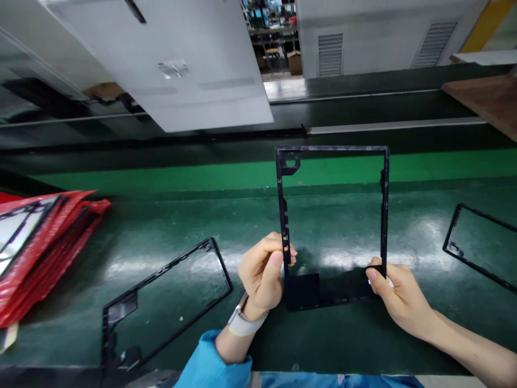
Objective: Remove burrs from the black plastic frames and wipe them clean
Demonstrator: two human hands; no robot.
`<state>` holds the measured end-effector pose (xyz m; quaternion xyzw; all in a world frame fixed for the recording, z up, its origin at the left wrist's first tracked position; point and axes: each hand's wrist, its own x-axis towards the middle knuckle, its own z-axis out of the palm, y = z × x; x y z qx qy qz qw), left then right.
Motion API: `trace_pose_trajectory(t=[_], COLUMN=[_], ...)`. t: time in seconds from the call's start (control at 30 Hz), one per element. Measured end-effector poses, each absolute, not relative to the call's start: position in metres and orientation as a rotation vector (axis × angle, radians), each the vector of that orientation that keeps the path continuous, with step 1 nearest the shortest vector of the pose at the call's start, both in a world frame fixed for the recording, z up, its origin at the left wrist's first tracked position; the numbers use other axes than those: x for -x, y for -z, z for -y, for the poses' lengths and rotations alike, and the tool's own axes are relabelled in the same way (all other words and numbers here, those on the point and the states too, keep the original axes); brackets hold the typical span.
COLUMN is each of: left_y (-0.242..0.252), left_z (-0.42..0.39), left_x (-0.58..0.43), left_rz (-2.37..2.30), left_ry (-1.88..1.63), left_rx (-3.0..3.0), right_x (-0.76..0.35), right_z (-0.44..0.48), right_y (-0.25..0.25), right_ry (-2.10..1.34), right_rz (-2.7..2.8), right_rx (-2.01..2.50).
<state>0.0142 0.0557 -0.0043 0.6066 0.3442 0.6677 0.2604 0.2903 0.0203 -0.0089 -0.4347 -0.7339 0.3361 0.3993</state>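
Observation:
A black rectangular frame (333, 148) is held up over the green bench, nearly upright to my view. On its left side my left hand (264, 269) pinches the lower part of the bar. My right hand (398, 293) grips the lower right corner, thumb in front, with a small white bit showing by the fingers. A solid dark panel fills the frame's lower left corner, and a tab with a hole sits at its upper left. To the left, a similar black frame (167, 265) lies tilted on the bench; another black frame (479, 267) lies at the far right, partly cut off.
Red bubble-wrap pouches (60, 253) are stacked at the left on the green bench (161, 221). A white board (210, 64) hangs or leans at the back. A brown board (488, 99) juts in at the right. Shelving (274, 32) shows through a gap behind.

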Motion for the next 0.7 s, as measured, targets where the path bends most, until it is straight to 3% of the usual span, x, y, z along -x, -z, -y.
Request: trace_pose_trajectory(t=[0.7], left_y=[0.004], left_z=[-0.089], left_x=[0.001], left_rz=[-1.040], left_ry=[-1.853], left_rx=[-1.215], right_x=[-0.295], right_z=[-0.021], right_y=[0.008], right_ry=[-1.220], right_rz=[1.972], right_rx=[1.075])
